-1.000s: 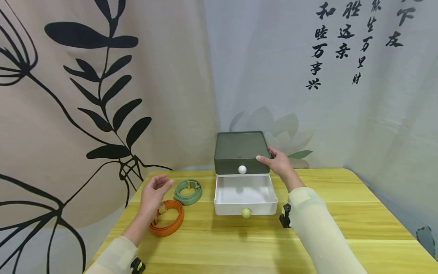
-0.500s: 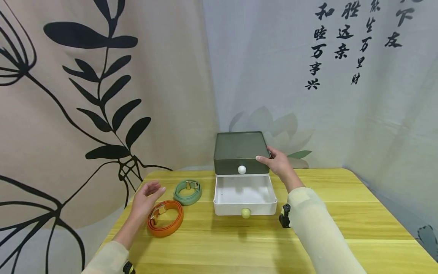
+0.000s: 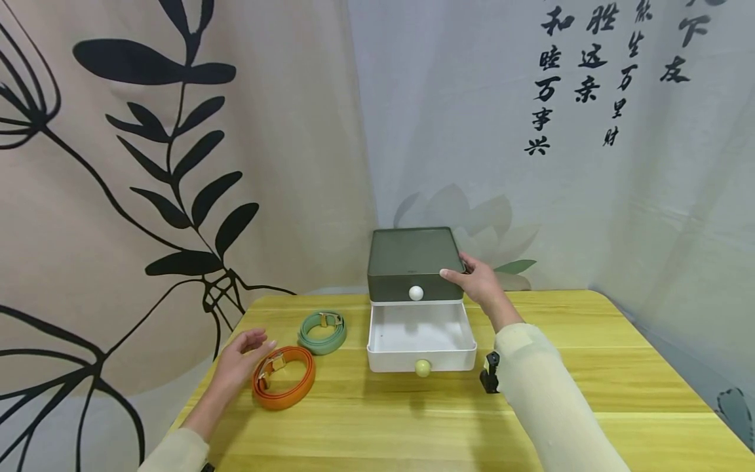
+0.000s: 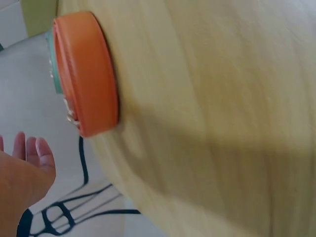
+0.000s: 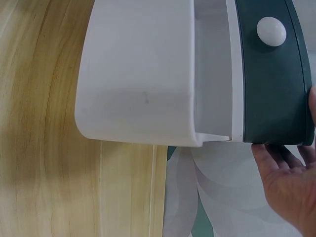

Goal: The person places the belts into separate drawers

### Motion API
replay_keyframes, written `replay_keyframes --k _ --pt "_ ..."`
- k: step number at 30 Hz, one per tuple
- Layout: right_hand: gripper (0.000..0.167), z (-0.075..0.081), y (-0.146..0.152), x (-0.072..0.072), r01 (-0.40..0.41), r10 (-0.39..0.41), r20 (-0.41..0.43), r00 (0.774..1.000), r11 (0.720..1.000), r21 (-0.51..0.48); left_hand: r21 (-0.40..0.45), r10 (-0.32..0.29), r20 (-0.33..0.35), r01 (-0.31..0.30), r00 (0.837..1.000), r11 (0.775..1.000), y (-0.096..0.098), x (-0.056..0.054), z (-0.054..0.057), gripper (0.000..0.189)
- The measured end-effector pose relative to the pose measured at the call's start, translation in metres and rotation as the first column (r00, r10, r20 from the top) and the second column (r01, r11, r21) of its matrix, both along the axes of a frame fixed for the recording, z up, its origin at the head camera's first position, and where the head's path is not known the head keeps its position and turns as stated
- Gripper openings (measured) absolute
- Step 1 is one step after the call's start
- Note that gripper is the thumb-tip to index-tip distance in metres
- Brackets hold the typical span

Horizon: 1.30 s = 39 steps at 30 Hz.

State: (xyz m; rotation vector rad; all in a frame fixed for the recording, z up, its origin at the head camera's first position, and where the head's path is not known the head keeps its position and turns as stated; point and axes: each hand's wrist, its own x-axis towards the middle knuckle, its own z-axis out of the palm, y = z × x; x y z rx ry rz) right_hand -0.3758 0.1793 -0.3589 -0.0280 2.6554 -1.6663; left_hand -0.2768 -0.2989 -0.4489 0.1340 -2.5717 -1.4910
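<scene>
A small two-tier drawer box (image 3: 413, 252) has a dark green top part with a white knob. Its white lower drawer (image 3: 389, 361) is pulled out, with a yellow-green knob and nothing visible inside. My right hand (image 3: 480, 285) holds the box's right front corner, thumb over the top edge and fingers against the side (image 5: 291, 190). To the left, a coiled orange belt (image 3: 303, 387) and a coiled green belt (image 3: 321, 347) lie on the table, each with a gold buckle. My left hand (image 3: 236, 364) hovers left of the orange belt, fingers loosely bent, holding nothing.
The wooden table (image 3: 560, 380) reaches up to a printed cloth (image 3: 307, 131) hanging behind it. The table's left edge runs beneath my left forearm. The green belt is partly hidden behind the orange belt (image 4: 91, 74) in the left wrist view.
My left hand has drawn back left and toward me, away from the coiled belts. My right hand, the box and its extended drawer stay put.
</scene>
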Motion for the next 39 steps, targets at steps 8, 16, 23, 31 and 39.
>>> replay_keyframes --k 8,16,23,31,39 --pt "0.086 -0.001 -0.001 0.001 -0.003 0.003 -0.009 1.000 1.000 0.006 -0.041 -0.045 0.030 0.046 0.999 0.998 -0.019 0.007 -0.014 0.064" --pt "0.085 -0.001 -0.003 0.001 -0.004 0.004 -0.009 1.000 1.000 -0.004 -0.055 -0.092 0.138 0.100 0.986 0.993 -0.030 0.012 -0.029 0.070" --pt "0.085 0.000 -0.002 0.001 -0.004 0.004 -0.004 1.000 1.000 -0.002 -0.027 -0.112 0.172 0.119 0.979 0.993 -0.036 0.015 -0.038 0.068" --pt "0.085 -0.001 0.000 -0.001 -0.011 0.011 -0.008 1.000 1.000 -0.004 0.036 -0.166 0.200 0.162 0.966 0.986 -0.037 0.021 -0.043 0.066" --pt "0.085 -0.001 0.000 0.001 -0.009 0.009 -0.008 1.000 1.000 -0.008 0.090 -0.201 0.199 0.186 0.959 0.978 -0.038 0.025 -0.050 0.065"
